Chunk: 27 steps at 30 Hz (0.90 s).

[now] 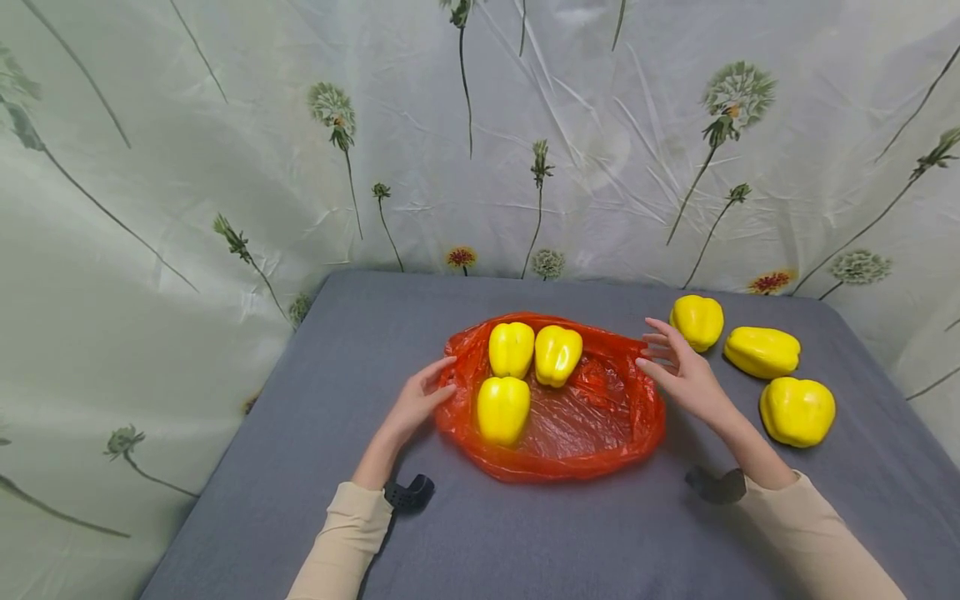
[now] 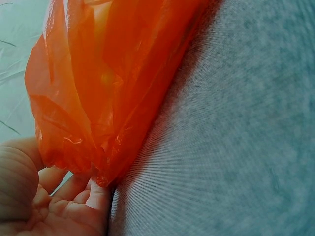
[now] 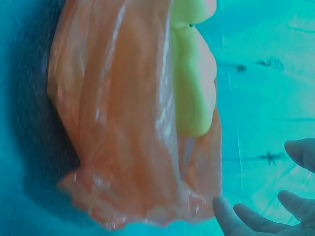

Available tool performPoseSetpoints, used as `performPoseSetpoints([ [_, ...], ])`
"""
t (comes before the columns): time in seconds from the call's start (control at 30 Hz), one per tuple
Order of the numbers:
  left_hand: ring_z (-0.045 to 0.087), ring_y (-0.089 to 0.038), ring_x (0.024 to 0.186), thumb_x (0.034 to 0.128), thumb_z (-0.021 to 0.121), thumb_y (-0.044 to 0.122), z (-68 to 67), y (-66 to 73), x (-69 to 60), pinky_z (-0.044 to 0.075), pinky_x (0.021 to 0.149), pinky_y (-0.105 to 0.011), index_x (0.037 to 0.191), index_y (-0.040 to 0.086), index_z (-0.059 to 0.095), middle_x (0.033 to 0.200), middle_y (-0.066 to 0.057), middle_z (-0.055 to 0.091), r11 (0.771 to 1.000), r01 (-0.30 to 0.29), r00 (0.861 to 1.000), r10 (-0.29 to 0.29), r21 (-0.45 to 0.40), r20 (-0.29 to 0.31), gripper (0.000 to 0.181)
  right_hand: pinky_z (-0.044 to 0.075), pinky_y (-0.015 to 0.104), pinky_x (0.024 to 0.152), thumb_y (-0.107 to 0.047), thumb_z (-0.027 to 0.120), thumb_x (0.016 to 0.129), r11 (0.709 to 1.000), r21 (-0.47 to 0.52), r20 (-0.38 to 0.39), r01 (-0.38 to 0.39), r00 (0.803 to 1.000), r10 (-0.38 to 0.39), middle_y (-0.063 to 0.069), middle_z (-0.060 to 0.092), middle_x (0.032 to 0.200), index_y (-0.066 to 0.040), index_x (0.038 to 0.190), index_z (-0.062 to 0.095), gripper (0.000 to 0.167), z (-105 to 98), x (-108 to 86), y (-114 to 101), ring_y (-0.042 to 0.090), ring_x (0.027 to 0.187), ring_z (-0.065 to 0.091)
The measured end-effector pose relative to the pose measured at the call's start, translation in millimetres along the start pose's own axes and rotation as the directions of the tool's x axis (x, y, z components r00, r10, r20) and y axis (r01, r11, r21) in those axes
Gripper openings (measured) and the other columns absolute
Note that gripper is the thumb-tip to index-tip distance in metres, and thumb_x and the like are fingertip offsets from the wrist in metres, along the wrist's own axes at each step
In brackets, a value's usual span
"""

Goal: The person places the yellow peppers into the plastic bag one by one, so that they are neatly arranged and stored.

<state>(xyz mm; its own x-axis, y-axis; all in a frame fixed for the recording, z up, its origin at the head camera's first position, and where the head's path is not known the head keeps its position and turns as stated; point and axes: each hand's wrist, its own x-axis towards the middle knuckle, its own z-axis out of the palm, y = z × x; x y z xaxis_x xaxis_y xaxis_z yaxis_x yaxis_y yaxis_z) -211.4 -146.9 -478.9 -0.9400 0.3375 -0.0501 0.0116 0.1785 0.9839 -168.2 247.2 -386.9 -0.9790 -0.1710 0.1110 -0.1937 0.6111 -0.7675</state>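
Note:
A red plastic bag [image 1: 573,471] lies spread wide at the middle of the table, its rim rolled outward. Inside it, at the left, are a front yellow pepper [image 1: 503,411] and two more peppers behind. My left hand [image 1: 415,402] touches the bag's left side, thumb and fingers apart; in the left wrist view the fingers [image 2: 74,189] lie at and under the gathered red plastic [image 2: 113,98]. On the right, my right hand [image 1: 688,379] is beside the bag's edge with spread fingers and holds nothing; the right wrist view shows the fingertips [image 3: 224,209] close to the bag [image 3: 123,123], contact unclear.
To the right of my right hand lie three loose yellow peppers: one at the back [image 1: 697,322], one on its side [image 1: 762,352], one nearer [image 1: 797,412]. The grey table [image 1: 300,433] meets a flower-printed curtain [image 1: 450,208] at the back.

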Motion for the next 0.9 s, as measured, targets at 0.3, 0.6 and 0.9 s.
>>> performPoseSetpoints([
  [0.3, 0.05, -0.031, 0.127, 0.0925, 0.057, 0.014, 1.1, 2.0, -0.5, 0.05, 0.097, -0.031, 0.141, 0.012, 0.042, 0.148, -0.013, 0.041, 1.0, 0.001, 1.0, 0.0, 0.021, -0.025, 0.05, 0.043, 0.001, 0.079, -0.019, 0.052, 0.096, 1.0, 0.006, -0.169, -0.003, 0.986, 0.004, 0.029, 0.045, 0.134, -0.005, 0.146, 0.025, 0.059, -13, -0.1, 18, -0.01, 0.101, 0.052],
  [0.6, 0.051, -0.032, 0.126, 0.0935, 0.056, 0.018, 1.0, 5.4, -2.5, 0.05, 0.097, -0.035, 0.142, 0.014, 0.04, 0.149, -0.012, 0.039, 1.0, 0.017, 1.0, -0.017, 0.019, -0.007, 0.051, 0.035, -0.006, 0.078, -0.016, 0.051, 0.096, 0.998, 0.049, -0.322, -0.038, 0.945, 0.052, 0.03, 0.041, 0.137, -0.002, 0.146, 0.024, 0.059, -26, 13.4, 42, -0.007, 0.104, 0.048],
  [0.9, 0.05, -0.035, 0.125, 0.0936, 0.054, 0.01, 2.9, 25.7, -10.2, 0.051, 0.096, -0.033, 0.141, 0.006, 0.039, 0.148, -0.018, 0.039, 0.999, 0.034, 0.999, -0.034, 0.009, -0.004, 0.05, 0.031, 0.053, 0.111, -0.025, 0.043, 0.098, 0.978, 0.089, -0.402, -0.188, 0.892, 0.208, 0.027, 0.034, 0.146, -0.01, 0.149, 0.022, 0.057, -39, 28.2, 53, 0.043, 0.13, 0.037],
])
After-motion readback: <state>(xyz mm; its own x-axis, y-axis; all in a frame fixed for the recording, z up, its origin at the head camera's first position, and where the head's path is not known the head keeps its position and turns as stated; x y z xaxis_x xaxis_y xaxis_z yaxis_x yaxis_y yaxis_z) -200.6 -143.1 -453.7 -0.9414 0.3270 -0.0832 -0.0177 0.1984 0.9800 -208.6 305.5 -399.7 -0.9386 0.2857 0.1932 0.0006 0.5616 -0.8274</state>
